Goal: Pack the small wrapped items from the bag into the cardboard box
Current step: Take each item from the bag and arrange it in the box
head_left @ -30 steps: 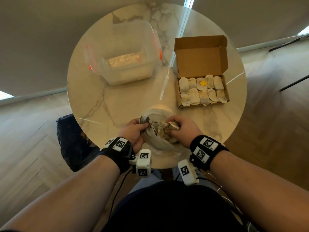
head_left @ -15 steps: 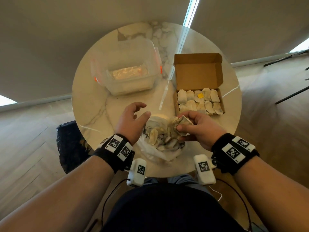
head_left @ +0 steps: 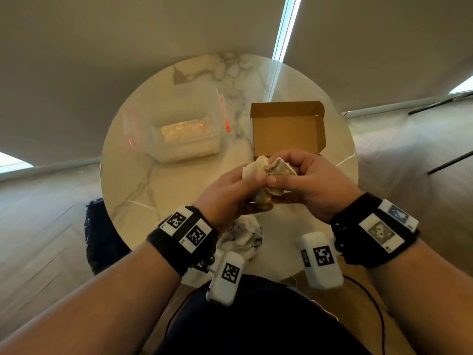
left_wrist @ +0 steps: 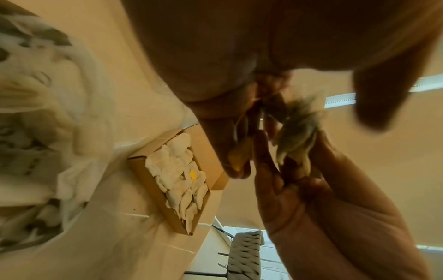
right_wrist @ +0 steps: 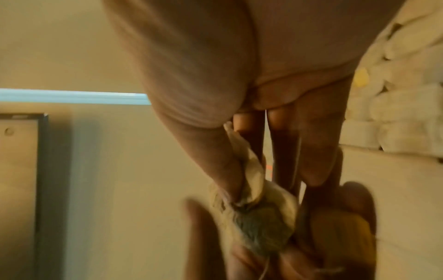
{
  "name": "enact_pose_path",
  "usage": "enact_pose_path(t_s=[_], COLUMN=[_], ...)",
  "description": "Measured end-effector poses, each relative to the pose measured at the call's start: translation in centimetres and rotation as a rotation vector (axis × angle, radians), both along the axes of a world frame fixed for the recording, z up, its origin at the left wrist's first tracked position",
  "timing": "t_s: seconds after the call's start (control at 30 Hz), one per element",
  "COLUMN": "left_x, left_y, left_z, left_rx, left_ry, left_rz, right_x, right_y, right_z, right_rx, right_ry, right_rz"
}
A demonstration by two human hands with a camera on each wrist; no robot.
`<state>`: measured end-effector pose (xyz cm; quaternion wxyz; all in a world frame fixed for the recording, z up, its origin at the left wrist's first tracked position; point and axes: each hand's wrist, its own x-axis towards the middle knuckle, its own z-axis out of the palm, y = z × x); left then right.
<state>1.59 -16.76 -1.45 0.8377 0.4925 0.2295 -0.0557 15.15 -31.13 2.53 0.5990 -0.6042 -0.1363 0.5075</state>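
Head view: left hand [head_left: 230, 193] and right hand [head_left: 314, 183] both pinch crumpled beige wrapped items [head_left: 271, 170] near the cardboard box [head_left: 286, 129].

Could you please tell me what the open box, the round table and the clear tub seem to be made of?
The open brown box looks like matte cardboard, with folded flaps. The round table looks like polished marble or an imitation: pale, grey-veined, glossy. The clear tub looks like translucent plastic with orange clips.

Glossy marble table [head_left: 163, 175], matt cardboard box [head_left: 284, 129]
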Motion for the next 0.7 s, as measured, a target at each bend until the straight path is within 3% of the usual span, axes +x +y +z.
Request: enact_pose_path(t_s=[0.07, 0.23, 0.47, 0.63, 0.7], left_x=[1.3, 4.1, 7.4, 8.6, 9.0], left_y=[-0.4, -1.5, -3.9, -5.2, -5.1], left_z=[0.1, 0.7, 0.9, 0.2, -0.2], left_rx=[0.134, 0.166, -0.052, 0.073, 0.108], left_ry=[0.01, 0.097, 0.187, 0.184, 0.222], left_rz=[0.029, 0.202, 0.492, 0.394, 0.431], right_x=[1.3, 4.7, 8.2, 9.2, 9.2], right_y=[-0.5, -1.2, -2.5, -2.9, -2.7], right_z=[-0.3, -1.7, -2.5, -3.1, -3.4], right_rx=[-0.022, -0.04, -0.002, -0.085, -0.094], right_ry=[-0.115, -0.21, -0.274, -0.489, -0.483], right_rz=[-0.011, -0.017, 0.087, 0.206, 0.205])
